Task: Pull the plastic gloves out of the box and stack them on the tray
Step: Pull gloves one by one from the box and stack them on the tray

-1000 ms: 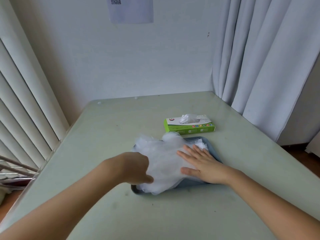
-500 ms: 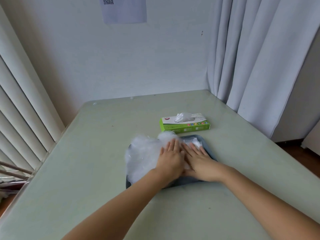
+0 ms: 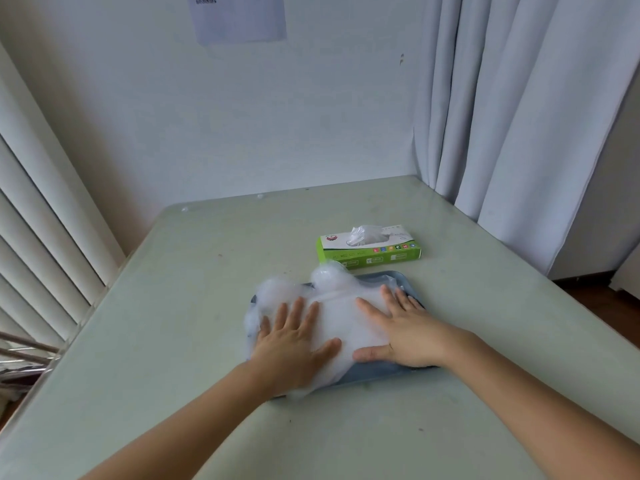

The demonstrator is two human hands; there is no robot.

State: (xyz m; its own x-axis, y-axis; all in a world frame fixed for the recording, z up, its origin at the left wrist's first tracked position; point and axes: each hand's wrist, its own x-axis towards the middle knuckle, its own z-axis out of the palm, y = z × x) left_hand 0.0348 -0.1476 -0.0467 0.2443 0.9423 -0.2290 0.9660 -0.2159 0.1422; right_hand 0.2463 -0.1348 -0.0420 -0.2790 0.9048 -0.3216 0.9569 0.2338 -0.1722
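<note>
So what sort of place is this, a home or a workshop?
Probably a plain indoor room, a home or small office corner rather than a workshop: a pale green table set against a white wall, long curtains on one side, slatted blinds on the other.

Place: a plain indoor room, of the home or small-office kind; which of the 2 cannot be told.
Back: a bare, pale painted wall (image 3: 311,116) is seen, with 1 printed sheet of paper (image 3: 239,19) bearing a QR code fixed high on it.
Left side: pale vertical blinds (image 3: 41,220) are hung there.
Right side: long pale curtains (image 3: 519,116) are hung in folds.
Furniture: 1 pale green table (image 3: 242,244) is set into the corner.
Floor: a dark brown floor (image 3: 588,296) is glimpsed at the right.
Goods: 1 green retail box (image 3: 369,251) and 1 blue tray (image 3: 381,372) are laid on the table.
</note>
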